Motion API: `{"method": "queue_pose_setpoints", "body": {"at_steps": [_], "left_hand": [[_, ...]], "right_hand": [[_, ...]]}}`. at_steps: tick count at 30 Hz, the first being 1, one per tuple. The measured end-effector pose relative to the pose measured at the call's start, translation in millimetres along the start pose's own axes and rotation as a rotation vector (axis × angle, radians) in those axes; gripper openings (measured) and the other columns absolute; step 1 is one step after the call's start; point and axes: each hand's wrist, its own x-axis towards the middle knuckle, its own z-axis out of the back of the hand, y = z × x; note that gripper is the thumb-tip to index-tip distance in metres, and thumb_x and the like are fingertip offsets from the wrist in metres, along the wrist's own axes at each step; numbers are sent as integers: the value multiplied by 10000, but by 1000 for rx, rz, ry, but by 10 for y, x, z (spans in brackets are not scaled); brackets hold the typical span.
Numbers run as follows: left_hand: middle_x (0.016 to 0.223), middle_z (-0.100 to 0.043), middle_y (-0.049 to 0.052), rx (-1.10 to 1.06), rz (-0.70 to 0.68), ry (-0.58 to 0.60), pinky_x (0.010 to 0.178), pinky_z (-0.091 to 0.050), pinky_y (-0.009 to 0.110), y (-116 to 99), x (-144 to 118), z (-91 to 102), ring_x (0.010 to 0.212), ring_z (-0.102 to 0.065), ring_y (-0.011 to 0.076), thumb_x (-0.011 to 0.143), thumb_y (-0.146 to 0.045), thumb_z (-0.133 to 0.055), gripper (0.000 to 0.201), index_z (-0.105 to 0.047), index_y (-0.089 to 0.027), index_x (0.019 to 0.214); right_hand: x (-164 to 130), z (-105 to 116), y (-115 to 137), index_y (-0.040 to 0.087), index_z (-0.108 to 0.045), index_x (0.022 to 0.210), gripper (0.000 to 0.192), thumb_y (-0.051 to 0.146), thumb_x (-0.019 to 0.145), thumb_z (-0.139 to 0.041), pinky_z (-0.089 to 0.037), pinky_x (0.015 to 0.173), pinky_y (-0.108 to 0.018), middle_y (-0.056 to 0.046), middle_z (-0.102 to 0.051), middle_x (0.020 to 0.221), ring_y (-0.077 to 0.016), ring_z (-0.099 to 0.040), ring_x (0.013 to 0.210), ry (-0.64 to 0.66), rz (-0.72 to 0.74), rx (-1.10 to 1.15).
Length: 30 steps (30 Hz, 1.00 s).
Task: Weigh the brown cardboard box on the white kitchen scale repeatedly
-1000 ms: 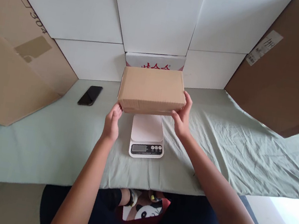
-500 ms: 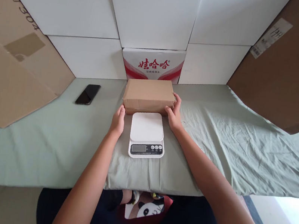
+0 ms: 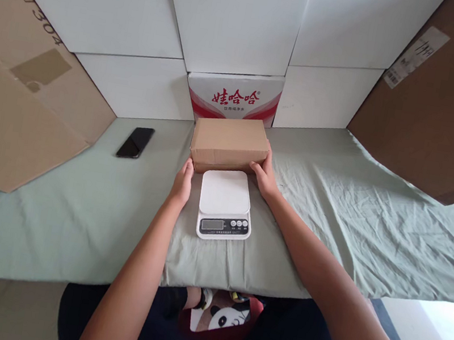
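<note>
Between my hands is a closed brown cardboard box [image 3: 230, 139], just behind a white kitchen scale [image 3: 225, 193]. My left hand [image 3: 182, 181] grips the box's lower left corner, its fingers partly hidden behind the side. Around the right end, my right hand [image 3: 266, 175] is closed with the thumb on the front face. The scale's platform has nothing on it, and its display looks blank. Whether the box rests fully on the cloth cannot be made out, as the scale hides part of its lower edge.
A black phone [image 3: 135, 143] lies on the green cloth [image 3: 76, 198] to the left. Large cardboard panels stand at the left [image 3: 26, 104] and right [image 3: 434, 111]. White boxes [image 3: 234, 16] and a red-and-white printed carton [image 3: 235, 95] form a wall behind.
The view has shifted slightly. Both hands keep their hold on the cardboard box, which looks almost unmoved, perhaps tipped or raised a touch.
</note>
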Motion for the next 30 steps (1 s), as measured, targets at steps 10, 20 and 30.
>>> {"method": "queue_pose_setpoints", "body": {"at_steps": [10, 20, 30], "left_hand": [[1593, -562, 183, -5, -228, 11, 1328, -270, 457, -399, -283, -61, 1612, -359, 372, 852, -900, -498, 969, -575, -192, 1509], [1609, -554, 203, -26, -133, -54, 1326, -286, 533, -524, -1346, 78, 1605, -359, 409, 902, -844, -476, 951, -564, -150, 1547], [1641, -524, 189, -41, -68, -28, 1324, -303, 514, -517, -1409, 41, 1602, -374, 383, 940, -796, -485, 893, -515, -183, 1589]], "right_hand": [[-212, 78, 271, 343, -25, 1696, 1057, 778, 903, -573, -156, 1394, -613, -55, -99, 1823, -344, -88, 1713, -38, 331, -97], [-1032, 160, 359, 377, -180, 1671, 958, 761, 901, -602, -182, 1370, -678, -92, -326, 1731, -364, -249, 1659, -49, 171, -92], [-1170, 154, 344, 411, -174, 1678, 890, 698, 942, -584, -144, 1365, -703, -83, -347, 1702, -366, -315, 1606, -47, 148, -114]]}}
